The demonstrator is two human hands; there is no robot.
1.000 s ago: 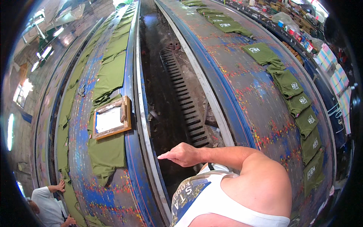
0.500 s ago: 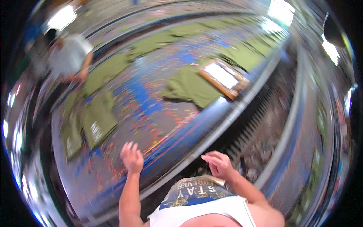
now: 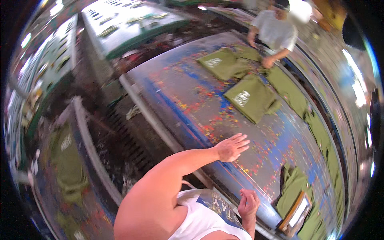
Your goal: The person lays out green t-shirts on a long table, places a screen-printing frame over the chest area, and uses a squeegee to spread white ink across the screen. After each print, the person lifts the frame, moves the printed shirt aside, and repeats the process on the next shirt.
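Observation:
My left hand (image 3: 232,149) is stretched over the paint-speckled print table (image 3: 168,86), fingers spread and holding nothing. Lower down, my right hand (image 3: 249,203) has curled fingers near the table's near edge; whether anything is inside them I cannot make out. Beyond my left hand lie a folded olive garment with a white print (image 3: 250,102) and a second one (image 3: 218,62). Right of my right hand, a wooden-framed printing screen (image 3: 296,214) rests on crumpled olive fabric (image 3: 290,188).
A co-worker in a white shirt (image 3: 274,32) has a hand (image 3: 269,61) on olive cloth along the far edge. A dark gap with slats (image 3: 128,144) separates this table from another (image 3: 66,152) at left. Pale, green-edged tables (image 3: 122,22) stand behind.
My view has swung round, moving the co-worker from the left to the upper right. My left hand has reached out over the table with fingers spread; my right hand is lower, fingers curled.

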